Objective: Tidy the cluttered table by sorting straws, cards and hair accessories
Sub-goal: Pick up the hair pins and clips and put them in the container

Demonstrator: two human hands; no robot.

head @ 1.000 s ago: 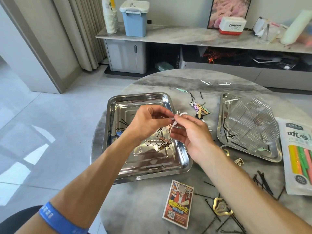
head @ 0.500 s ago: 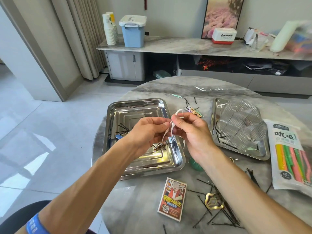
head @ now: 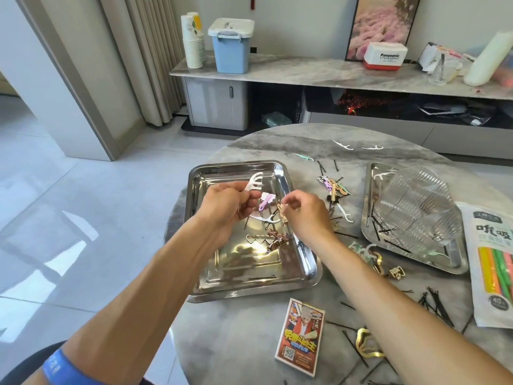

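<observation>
Steel tray (head: 288,184) at frame centre lies under both hands. Left hand (head: 224,209) pinches white floss picks (head: 254,183); right hand (head: 304,212) pinches a tan clip (head: 282,215). Card (head: 301,340) lies near the table (head: 236,343) edge, lower centre; straw pack (head: 491,262) at right edge.

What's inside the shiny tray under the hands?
The near tray holds a white floss pick, a heart-shaped hair clip, a brown antler-shaped clip and a black bobby pin. The left hand and right hand cover part of it.
</observation>
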